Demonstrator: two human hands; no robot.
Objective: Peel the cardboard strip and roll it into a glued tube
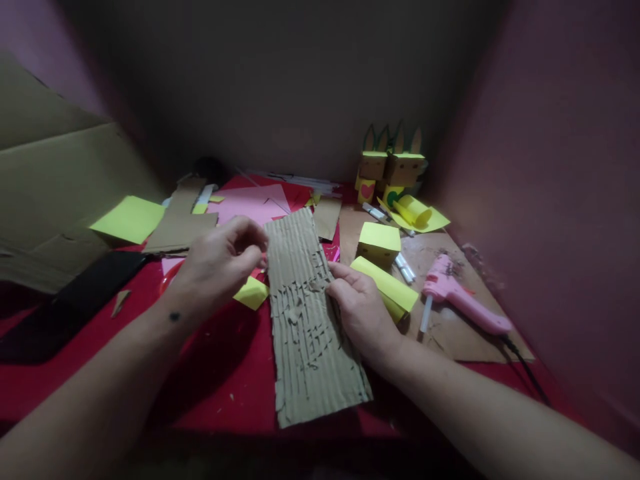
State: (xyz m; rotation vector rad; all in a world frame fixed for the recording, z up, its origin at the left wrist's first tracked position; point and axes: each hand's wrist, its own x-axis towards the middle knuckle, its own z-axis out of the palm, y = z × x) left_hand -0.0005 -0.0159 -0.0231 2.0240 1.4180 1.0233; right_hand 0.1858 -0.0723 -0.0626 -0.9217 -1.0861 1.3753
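A long strip of corrugated cardboard [300, 320] is tilted up in front of me, its ridged side facing me. Its ridges are torn and cracked across the middle. My right hand [367, 313] grips the strip's right edge, thumb on the ridged face. At the upper left edge, my left hand [220, 263] is closed, with curled fingertips against the cardboard; part of those fingers is hidden. A small yellow paper piece [251, 293] lies below the left hand. Right of the strip are a rolled yellow paper tube [387, 287] and a yellow-topped cardboard box [379, 241].
A pink glue gun [463, 297] with a cord rests on a brown board [480, 343] at right. Cardboard figures with pointed ears [393, 167] stand behind. A black flat object [70, 303], a yellow sheet [129, 219] and large cardboard [50, 180] are on the left. Pink paper [250, 202] lies at the back.
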